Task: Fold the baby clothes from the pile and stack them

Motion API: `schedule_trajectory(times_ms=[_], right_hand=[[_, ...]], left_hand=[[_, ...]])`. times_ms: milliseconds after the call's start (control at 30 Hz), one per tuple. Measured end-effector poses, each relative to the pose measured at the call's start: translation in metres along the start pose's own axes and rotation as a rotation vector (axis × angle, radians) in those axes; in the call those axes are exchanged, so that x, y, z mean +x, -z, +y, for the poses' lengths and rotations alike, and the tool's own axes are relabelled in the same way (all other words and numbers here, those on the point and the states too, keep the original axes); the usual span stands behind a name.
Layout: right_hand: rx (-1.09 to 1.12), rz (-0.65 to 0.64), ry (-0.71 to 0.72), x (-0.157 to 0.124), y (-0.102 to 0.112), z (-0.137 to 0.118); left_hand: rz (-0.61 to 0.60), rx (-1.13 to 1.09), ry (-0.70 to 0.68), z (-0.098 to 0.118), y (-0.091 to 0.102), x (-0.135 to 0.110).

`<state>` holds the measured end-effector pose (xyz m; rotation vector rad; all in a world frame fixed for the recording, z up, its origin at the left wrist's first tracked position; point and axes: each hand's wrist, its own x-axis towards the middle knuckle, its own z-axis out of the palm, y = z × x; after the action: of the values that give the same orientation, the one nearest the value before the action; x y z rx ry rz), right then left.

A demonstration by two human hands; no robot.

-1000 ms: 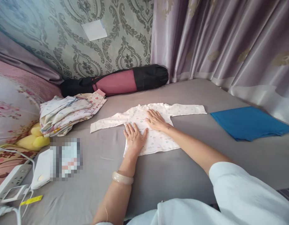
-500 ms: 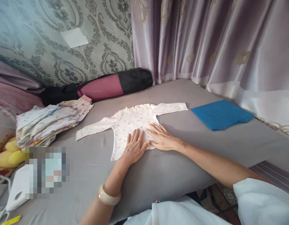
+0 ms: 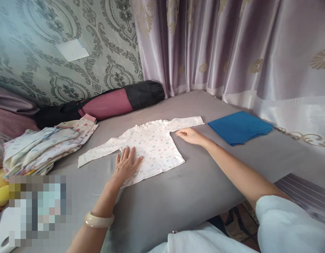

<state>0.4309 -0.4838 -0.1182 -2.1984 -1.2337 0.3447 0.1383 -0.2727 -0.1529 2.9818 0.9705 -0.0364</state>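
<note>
A small long-sleeved white shirt (image 3: pixel 154 151) with a pale print lies spread flat, its collar away from me and both sleeves stretched out sideways. My left hand (image 3: pixel 125 167) rests flat on the shirt's left side, fingers spread, covering part of that side edge. Just beyond the opposite side edge, below the right sleeve, is my right hand (image 3: pixel 190 136). Its fingers are curled together, and I see no cloth in them. A folded blue cloth (image 3: pixel 240 127) lies to the right of the shirt.
Several printed garments (image 3: pixel 46 147) are piled on the left of the grey bed sheet (image 3: pixel 183 196). A black and pink long bag (image 3: pixel 106 103) lies along the wall. Purple curtains (image 3: pixel 209 45) hang behind. A yellow plush item (image 3: pixel 1 195) and a partly blurred white object (image 3: pixel 11 225) are at lower left.
My hands have moved apart: the left slid to the shirt's left side, while the right lifted off the shirt, went toward the right sleeve and curled its fingers. The view shifted slightly.
</note>
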Motion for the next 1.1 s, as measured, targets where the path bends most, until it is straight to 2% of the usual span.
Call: schedule_trajectory(times_ms=[67,200,300,467,600,733,967,1100], right_hand=[[-0.025,0.154,-0.128,0.018,0.009,0.012],[-0.197,0.414,-0.504,0.041,0.022,0.034],[-0.237,0.507,-0.659,0.049,0.02,0.044],[-0.202,0.576,-0.837,0.061,0.006,0.045],[-0.14,0.641,-0.92,0.068,0.002,0.042],[-0.079,0.672,-0.931,0.067,0.007,0.047],[-0.015,0.537,-0.911,0.068,0.021,0.062],[0.051,0.502,-0.79,0.072,0.029,0.069]], left_hand=[[0.042,0.02,0.01,0.003,-0.001,0.01],[0.109,0.026,0.005,0.011,-0.006,0.025],[0.108,0.018,0.001,0.014,-0.008,0.027],[0.068,0.003,-0.03,0.012,-0.005,0.026],[0.012,-0.052,-0.094,0.014,-0.002,0.035],[-0.011,-0.128,-0.203,0.032,0.004,0.056],[-0.051,-0.227,-0.281,0.087,0.014,0.111],[-0.058,-0.272,-0.323,0.106,0.016,0.141]])
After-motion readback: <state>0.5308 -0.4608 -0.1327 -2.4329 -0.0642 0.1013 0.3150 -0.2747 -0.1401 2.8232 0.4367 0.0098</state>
